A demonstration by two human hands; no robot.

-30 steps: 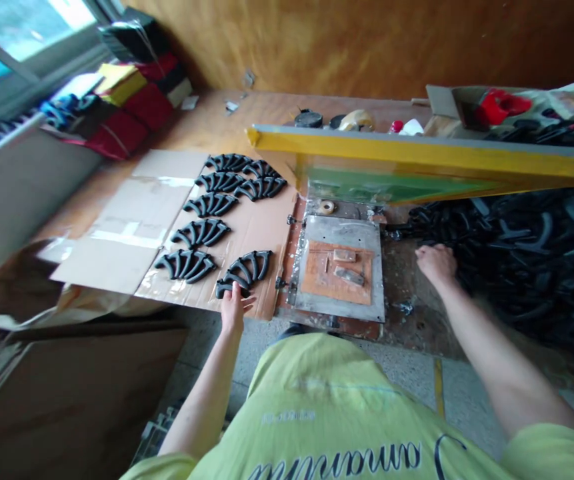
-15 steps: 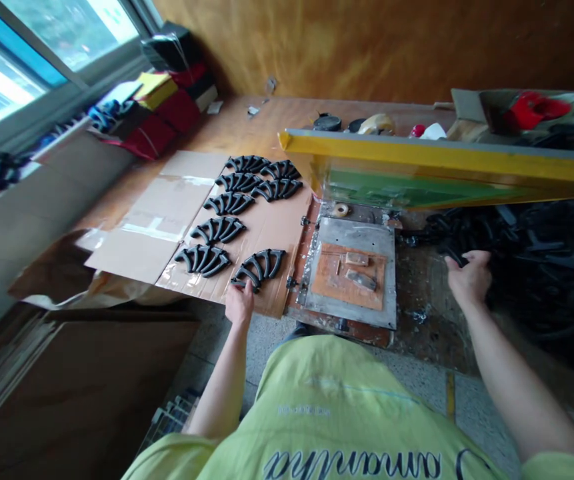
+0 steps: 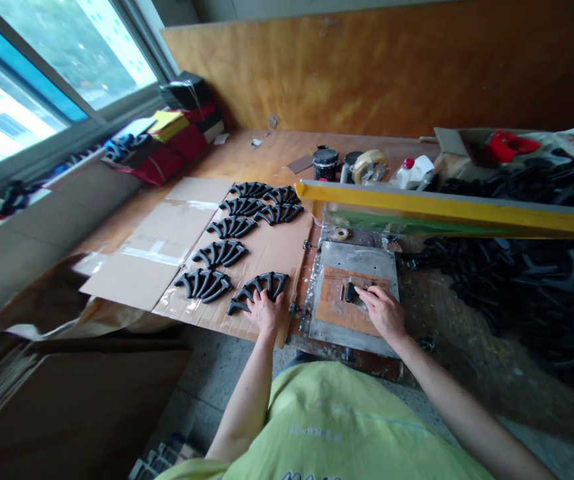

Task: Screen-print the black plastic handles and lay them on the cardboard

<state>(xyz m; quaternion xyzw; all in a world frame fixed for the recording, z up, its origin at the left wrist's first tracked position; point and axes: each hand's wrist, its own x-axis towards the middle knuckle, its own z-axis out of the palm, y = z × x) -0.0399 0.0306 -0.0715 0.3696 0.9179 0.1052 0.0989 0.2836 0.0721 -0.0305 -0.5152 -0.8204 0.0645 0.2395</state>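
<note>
Left hand [image 3: 265, 313] lay open, fingers spread over a fan-shaped black part [image 3: 257, 291] at the near edge of a cardboard sheet [image 3: 271, 247], with rows of matching parts [image 3: 231, 227] just beyond. Right hand [image 3: 381, 311] gripped a dark piece [image 3: 351, 292] against an orange pad [image 3: 334, 307] on a metal plate [image 3: 354, 257]. A yellow-framed printing screen [image 3: 447, 208] stood raised above the plate, and a heap of black parts [image 3: 517, 287] lay to the right.
</note>
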